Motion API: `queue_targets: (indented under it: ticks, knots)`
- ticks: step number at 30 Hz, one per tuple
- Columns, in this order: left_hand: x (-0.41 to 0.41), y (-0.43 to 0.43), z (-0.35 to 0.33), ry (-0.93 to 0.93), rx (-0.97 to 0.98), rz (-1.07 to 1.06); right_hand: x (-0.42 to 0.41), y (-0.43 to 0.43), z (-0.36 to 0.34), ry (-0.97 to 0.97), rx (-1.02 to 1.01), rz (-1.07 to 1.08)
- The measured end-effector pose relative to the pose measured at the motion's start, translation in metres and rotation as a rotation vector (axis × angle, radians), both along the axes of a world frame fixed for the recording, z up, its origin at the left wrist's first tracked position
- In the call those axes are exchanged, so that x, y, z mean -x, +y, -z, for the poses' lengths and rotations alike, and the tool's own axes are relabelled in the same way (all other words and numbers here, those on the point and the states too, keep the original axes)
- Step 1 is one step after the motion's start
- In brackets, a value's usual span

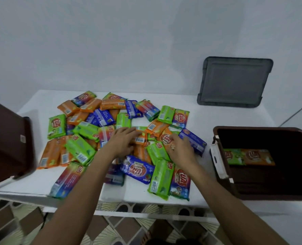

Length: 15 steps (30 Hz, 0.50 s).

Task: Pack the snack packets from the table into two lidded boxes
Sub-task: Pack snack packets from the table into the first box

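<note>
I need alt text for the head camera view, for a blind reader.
Two bare hands, left hand and right hand, reach into a pile of colourful snack packets on a white table. An open brown plastic box at right holds two packets.

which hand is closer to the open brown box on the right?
Right. The right hand is over the packet pile's right side, with a gap to the open brown plastic box; the left hand is mid-pile, farther left.
</note>
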<state>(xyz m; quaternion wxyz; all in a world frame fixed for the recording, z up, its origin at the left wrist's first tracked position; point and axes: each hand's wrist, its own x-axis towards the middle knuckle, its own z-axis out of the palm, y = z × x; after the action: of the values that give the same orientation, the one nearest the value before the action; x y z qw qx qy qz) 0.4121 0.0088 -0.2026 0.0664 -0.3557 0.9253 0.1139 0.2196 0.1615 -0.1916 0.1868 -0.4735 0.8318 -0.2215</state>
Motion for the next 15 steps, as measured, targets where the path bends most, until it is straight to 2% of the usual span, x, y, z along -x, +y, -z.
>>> queue_targets:
  ticks: [2,7,9,15]
  knots:
    - [0.002,-0.007,-0.002,-0.012,0.015,0.016,0.0,-0.001,-0.002,-0.083,0.087,0.033]
    - [0.0,-0.017,-0.001,0.14,-0.026,0.019,0.009,0.004,-0.024,-0.106,0.254,0.045]
    - [0.003,-0.013,-0.005,0.296,-0.077,0.029,0.02,0.011,-0.037,-0.079,0.313,0.049]
    - [0.04,0.038,-0.049,0.759,-0.193,-0.005,0.076,0.046,-0.071,-0.25,0.474,0.094]
